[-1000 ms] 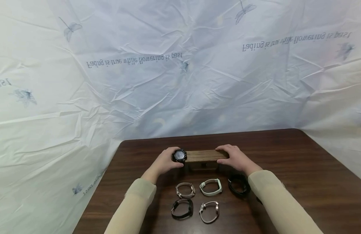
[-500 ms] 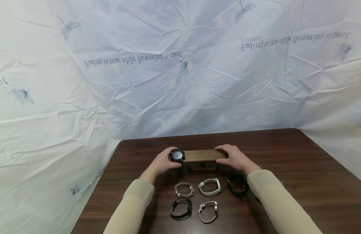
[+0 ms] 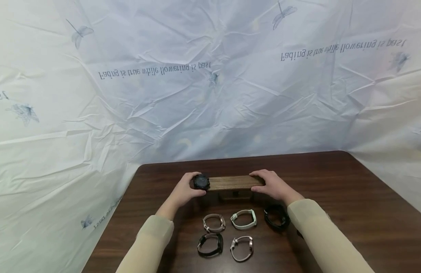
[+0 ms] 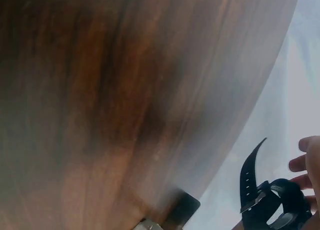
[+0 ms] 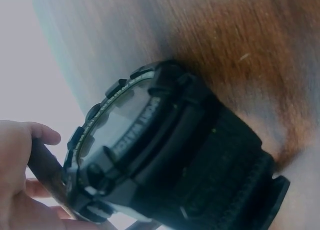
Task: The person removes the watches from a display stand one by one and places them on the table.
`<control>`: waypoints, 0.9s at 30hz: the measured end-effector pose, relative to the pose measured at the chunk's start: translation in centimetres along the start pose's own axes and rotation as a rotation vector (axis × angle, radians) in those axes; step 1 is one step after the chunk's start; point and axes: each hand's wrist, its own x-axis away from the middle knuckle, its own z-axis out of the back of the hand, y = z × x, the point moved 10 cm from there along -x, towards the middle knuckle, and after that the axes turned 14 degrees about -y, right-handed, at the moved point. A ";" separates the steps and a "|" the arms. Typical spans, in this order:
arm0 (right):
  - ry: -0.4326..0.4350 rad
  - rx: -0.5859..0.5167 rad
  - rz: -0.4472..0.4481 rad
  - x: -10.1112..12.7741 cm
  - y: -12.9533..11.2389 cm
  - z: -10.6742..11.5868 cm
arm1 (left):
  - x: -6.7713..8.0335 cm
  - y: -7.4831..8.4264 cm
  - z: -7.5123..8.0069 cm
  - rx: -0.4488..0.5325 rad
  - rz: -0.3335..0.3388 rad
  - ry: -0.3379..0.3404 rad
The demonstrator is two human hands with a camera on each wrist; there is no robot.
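A: 2 hands meet at one long dark wooden display bar (image 3: 235, 182), which stands on the dark wood worktop (image 3: 350, 204) nearer its far edge than its near one. The left hand (image 3: 183, 191) has its fingers curled round a chunky black digital watch (image 3: 201, 182) at the bar's left end.

B: And the right hand (image 3: 272, 185)?

A: Its fingers lie curled over the bar's right end, gripping it.

B: How would that watch handle?

A: Probably light but bulky: a stiff case and a soft band, seen close in the right wrist view (image 5: 165, 160). I'd take it by the case sides, since the glass face looks slippery and could scratch.

B: What else is there?

A: 5 more watches lie toward the near edge: a beige one (image 3: 214, 222), a mint-green one (image 3: 244, 219), a black one (image 3: 276, 217), a black-strapped one (image 3: 210, 245) and a pale pink one (image 3: 242, 248). A crumpled white printed sheet (image 3: 210, 83) hangs behind.
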 end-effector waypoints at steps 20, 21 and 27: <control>-0.009 -0.006 -0.008 0.0 0.0 0.2 | 1.8 1.8 1.5 0.023 -0.072 0.167; -0.009 -0.006 -0.008 0.0 0.0 0.2 | 1.9 2.2 1.5 0.015 -0.086 0.171; -0.023 -0.018 0.001 -0.1 -0.1 0.1 | 2.2 4.6 0.7 0.015 -0.167 0.137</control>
